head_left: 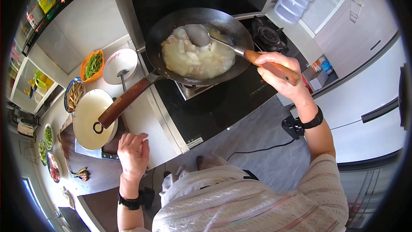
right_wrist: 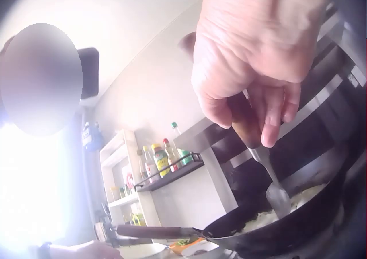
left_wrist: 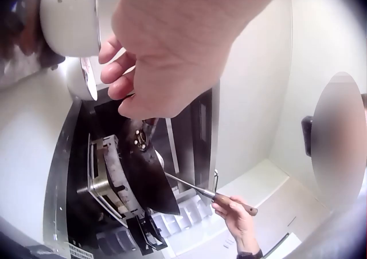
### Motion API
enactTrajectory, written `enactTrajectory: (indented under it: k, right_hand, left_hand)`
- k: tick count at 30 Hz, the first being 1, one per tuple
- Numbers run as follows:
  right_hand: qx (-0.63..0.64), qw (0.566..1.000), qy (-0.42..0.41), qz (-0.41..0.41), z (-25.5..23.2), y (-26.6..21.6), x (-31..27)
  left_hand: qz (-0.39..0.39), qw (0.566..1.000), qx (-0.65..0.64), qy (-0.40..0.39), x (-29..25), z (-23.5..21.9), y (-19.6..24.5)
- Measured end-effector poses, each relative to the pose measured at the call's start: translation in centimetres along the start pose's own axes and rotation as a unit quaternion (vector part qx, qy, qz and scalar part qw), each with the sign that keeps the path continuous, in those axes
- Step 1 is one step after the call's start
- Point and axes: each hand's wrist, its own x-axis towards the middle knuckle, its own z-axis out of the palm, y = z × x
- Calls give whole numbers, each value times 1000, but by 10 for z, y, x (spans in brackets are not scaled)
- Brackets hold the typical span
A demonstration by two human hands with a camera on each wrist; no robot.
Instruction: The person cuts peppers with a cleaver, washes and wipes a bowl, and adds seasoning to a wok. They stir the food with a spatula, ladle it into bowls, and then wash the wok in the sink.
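My right hand grips the wooden handle of a metal ladle. The ladle's bowl dips into a dark wok on the stove. Pale, cloudy broth with white chunks and bits of meat fills the wok's middle. In the right wrist view, the fingers of that hand wrap the handle from above. My left hand holds nothing, its fingers loosely bent, over the counter edge below the wok's wooden handle. The left wrist view shows this hand with the wok beyond it.
Left of the stove stand a cream pot, a white bowl with a utensil, an orange basket of green vegetables and a dish of brown strips. The wok handle juts over the pot. A second burner lies right.
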Motion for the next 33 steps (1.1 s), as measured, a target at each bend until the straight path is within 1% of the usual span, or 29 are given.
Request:
enactTrajectory:
  k: [1,2,4,5,8,9,11,13,15,18,20,21,22,23,24,25,26,27,28,30,32,33]
  right_hand:
    - [-36,999,-2,-27,2,2,4]
    - [-35,999,-4,-27,1,3,6]
    - [-170,976,-6,-135,1,2,10]
    - [-169,976,-8,-135,2,1,11]
    - [-246,954,-37,-166,14,-3,4]
    - [-245,951,-46,-182,22,-1,-1]
    - [-272,939,-81,-195,35,-1,-7]
    - [-302,931,-111,-170,46,-3,-14]
    - [-319,930,-108,-147,62,-5,-20]
    - [-313,931,-158,-98,78,-14,-23]
    - [-329,925,-163,-103,85,-9,-23]
    - [-335,921,-170,-103,84,-6,-21]
    - [-347,920,-160,-92,78,-4,-14]
    - [-358,918,-151,-82,68,1,-3]
    - [-411,899,-125,-81,59,11,8]
    - [-423,897,-123,-44,52,29,19]
    - [-449,882,-144,3,48,47,29]
    - [-476,858,-185,55,47,60,39]
    - [-481,854,-185,63,50,74,46]
    - [-485,852,-187,70,58,89,58]
    - [-485,846,-205,91,67,91,65]
    - [-483,846,-207,89,66,91,65]
  left_hand:
    - [-1,1000,0,0,4,2,5]
    - [5,1000,-5,-4,8,5,9]
    - [13,1000,-8,-10,16,7,15]
    - [10,1000,-8,-10,17,8,16]
    - [7,1000,-6,-23,19,13,15]
    - [3,999,-13,-30,19,15,14]
    - [-1,999,-19,-38,19,19,11]
    - [-1,999,-19,-50,18,22,9]
    - [4,998,-26,-52,19,25,8]
    - [4,998,-30,-61,20,27,9]
    - [2,997,-31,-70,19,29,11]
    - [-4,997,-35,-70,18,28,10]
    - [-11,997,-39,-69,16,28,9]
    - [-10,997,-42,-70,14,27,8]
    - [-17,997,-38,-70,12,26,6]
    - [-24,997,-33,-71,9,25,6]
    - [-22,997,-32,-67,7,24,6]
    - [-22,997,-32,-66,6,23,6]
    - [-29,997,-30,-68,4,22,6]
    - [-37,996,-28,-70,1,19,6]
    - [-49,996,-25,-65,-3,17,5]
    - [-53,996,-24,-65,-4,17,3]
